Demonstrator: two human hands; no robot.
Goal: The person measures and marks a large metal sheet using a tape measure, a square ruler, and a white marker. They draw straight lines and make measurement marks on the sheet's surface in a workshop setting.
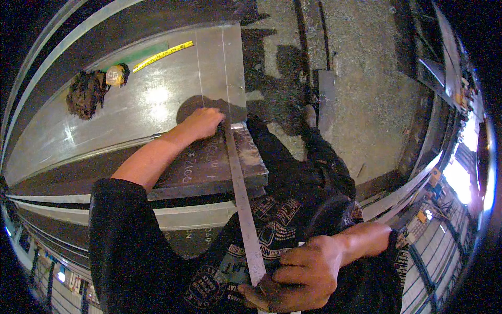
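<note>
A long steel ruler [240, 201] slants from the edge of a flat metal plate [172, 78] down across my front. Its near end is in my right hand [303, 272], which is closed around it with the fingers curled. My left hand [204, 124] is a closed fist over the plate's near edge, right beside the ruler's far end. What its fingers hold, if anything, is hidden. Two thin straight lines [226, 68] run along the plate's right part. Farther left on the plate lies a tape measure [116, 75], with a length of yellow blade [163, 56] lying next to it.
A dark crumpled bundle [86, 94], perhaps gloves, lies left of the tape measure. A dark steel block with chalk marks [209, 162] sits below the plate's near edge. On the right is a rough floor [361, 104] with a metal strip [325, 99]; my legs stand there.
</note>
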